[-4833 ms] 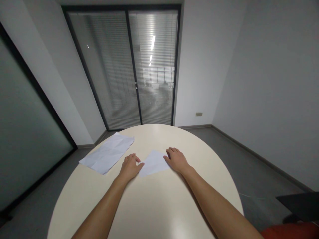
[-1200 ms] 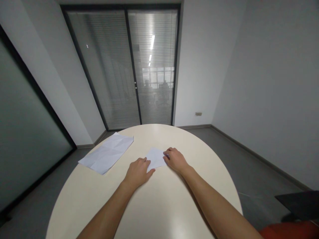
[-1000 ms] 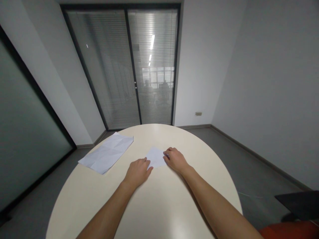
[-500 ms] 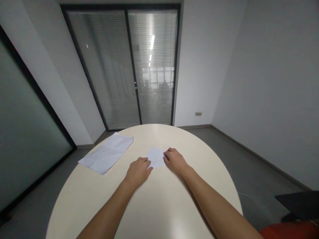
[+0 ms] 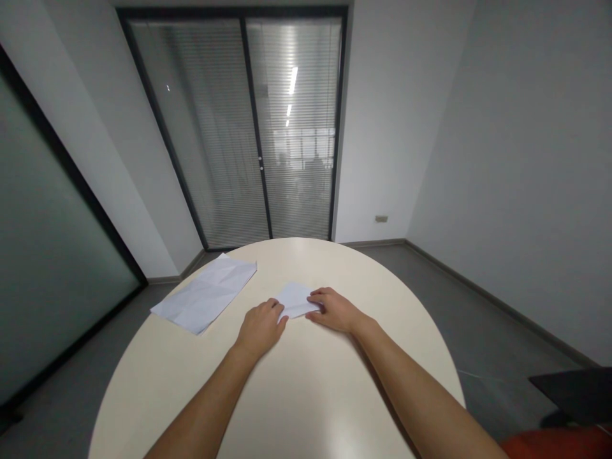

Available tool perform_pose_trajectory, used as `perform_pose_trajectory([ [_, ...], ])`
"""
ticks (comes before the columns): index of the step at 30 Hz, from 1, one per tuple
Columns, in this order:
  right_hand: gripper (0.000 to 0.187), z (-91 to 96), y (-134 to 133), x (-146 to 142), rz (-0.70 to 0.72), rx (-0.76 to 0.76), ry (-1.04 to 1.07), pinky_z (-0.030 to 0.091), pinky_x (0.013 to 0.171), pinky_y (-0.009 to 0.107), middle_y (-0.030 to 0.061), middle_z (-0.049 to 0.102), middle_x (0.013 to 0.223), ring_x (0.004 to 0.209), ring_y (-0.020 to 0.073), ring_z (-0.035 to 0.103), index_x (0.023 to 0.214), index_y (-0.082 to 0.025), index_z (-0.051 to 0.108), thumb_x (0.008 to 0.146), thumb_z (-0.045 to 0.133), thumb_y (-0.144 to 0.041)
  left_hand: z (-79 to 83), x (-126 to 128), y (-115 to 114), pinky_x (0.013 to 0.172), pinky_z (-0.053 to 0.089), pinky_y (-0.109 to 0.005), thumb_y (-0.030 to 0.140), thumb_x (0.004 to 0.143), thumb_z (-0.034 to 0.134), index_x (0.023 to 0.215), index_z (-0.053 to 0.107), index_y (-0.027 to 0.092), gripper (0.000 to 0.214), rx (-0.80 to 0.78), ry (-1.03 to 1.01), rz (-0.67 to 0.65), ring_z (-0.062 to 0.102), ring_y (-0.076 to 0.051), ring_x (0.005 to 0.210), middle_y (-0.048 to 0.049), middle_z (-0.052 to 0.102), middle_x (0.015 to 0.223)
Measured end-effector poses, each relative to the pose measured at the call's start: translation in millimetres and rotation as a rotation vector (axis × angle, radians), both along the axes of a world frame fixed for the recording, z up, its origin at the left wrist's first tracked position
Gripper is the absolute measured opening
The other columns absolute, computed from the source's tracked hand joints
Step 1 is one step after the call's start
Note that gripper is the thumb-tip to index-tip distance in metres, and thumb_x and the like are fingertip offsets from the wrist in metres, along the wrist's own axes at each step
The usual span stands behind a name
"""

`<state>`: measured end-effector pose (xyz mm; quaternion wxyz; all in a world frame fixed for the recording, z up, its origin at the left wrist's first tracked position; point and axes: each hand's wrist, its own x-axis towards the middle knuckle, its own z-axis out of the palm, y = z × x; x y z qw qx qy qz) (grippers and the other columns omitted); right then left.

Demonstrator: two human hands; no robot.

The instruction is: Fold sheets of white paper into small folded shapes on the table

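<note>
Small white paper (image 5: 294,294), resting on a round, cream-coloured table (image 5: 296,382) between the two hands; the same tabletop bears a larger creased sheet (image 5: 205,294), at left, reaching the rim. One corner of the small paper points away from the person, toward the glazed partition (image 5: 229,134); the long axis of its visible part runs left to right. Left hand (image 5: 262,326): thumb and fingers at the left end; whether they pinch it cannot be told. Right hand (image 5: 335,310): thumb and fingers spread apart at the right end, grip likewise uncertain. Tabletop extends beyond the paper to a curved far edge.
</note>
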<state>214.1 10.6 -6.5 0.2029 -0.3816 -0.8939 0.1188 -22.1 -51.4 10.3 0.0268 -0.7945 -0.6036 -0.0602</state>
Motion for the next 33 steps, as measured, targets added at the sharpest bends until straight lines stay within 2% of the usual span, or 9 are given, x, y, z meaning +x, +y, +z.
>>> perform_pose_trajectory([
  [5,0.027,9.6,-4.4,-0.7,-0.018,-0.033,-0.005,0.046,0.091,0.031,0.0101,0.073,0.109,0.104,0.0245,0.064,0.106,-0.018,0.074,0.092,0.065,-0.039,2.8,-0.6,-1.5,0.089,0.051,-0.035,0.044,0.098,0.050,0.117,0.067,0.023,0.033,-0.022,-0.020,0.019,0.067,-0.025,0.104,-0.0094,0.065,0.117],
  [10,0.034,11.5,-6.6,-0.9,-0.055,-0.047,-0.007,0.045,0.090,0.031,0.0105,0.073,0.110,0.104,0.0246,0.064,0.116,-0.018,0.072,0.090,0.067,-0.040,1.8,-2.0,-0.3,0.088,0.050,-0.034,0.041,0.099,0.050,0.117,0.065,0.023,0.030,-0.022,-0.025,0.041,0.067,-0.024,0.104,-0.0089,0.065,0.117],
  [17,0.062,1.6,-1.5,0.8,-0.079,-0.048,0.035,0.043,0.105,0.037,0.0176,0.063,0.135,0.125,0.0289,0.057,0.140,-0.012,0.058,0.086,0.070,-0.042,4.2,-2.5,1.9,0.085,0.051,-0.035,0.029,0.097,0.050,0.116,0.064,0.022,0.025,-0.030,-0.004,0.060,0.068,-0.024,0.103,-0.0086,0.067,0.115],
  [22,0.072,0.6,-0.3,0.6,-0.088,-0.067,0.071,0.041,0.110,0.040,0.0183,0.058,0.144,0.128,0.0293,0.055,0.146,-0.012,0.051,0.084,0.072,-0.041,5.5,-4.6,1.8,0.086,0.050,-0.033,0.023,0.096,0.050,0.117,0.066,0.022,0.026,-0.030,-0.020,0.062,0.068,-0.023,0.104,-0.0077,0.069,0.114],
  [28,0.075,1.8,-1.9,0.2,-0.110,-0.083,0.086,0.043,0.108,0.041,0.0184,0.061,0.139,0.124,0.0293,0.058,0.148,-0.012,0.050,0.083,0.073,-0.043,4.7,-6.3,2.3,0.087,0.049,-0.032,0.023,0.098,0.047,0.118,0.066,0.024,0.027,-0.028,-0.036,0.080,0.069,-0.022,0.104,-0.0074,0.070,0.114],
  [33,0.059,-0.8,-0.1,0.5,-0.163,-0.089,0.116,0.046,0.102,0.036,0.0153,0.065,0.135,0.116,0.0246,0.064,0.145,-0.016,0.052,0.091,0.063,-0.034,3.8,-7.0,3.4,0.085,0.048,-0.031,0.025,0.102,0.041,0.117,0.067,0.025,0.029,-0.011,-0.071,0.095,0.069,-0.021,0.105,-0.0061,0.073,0.113],
])
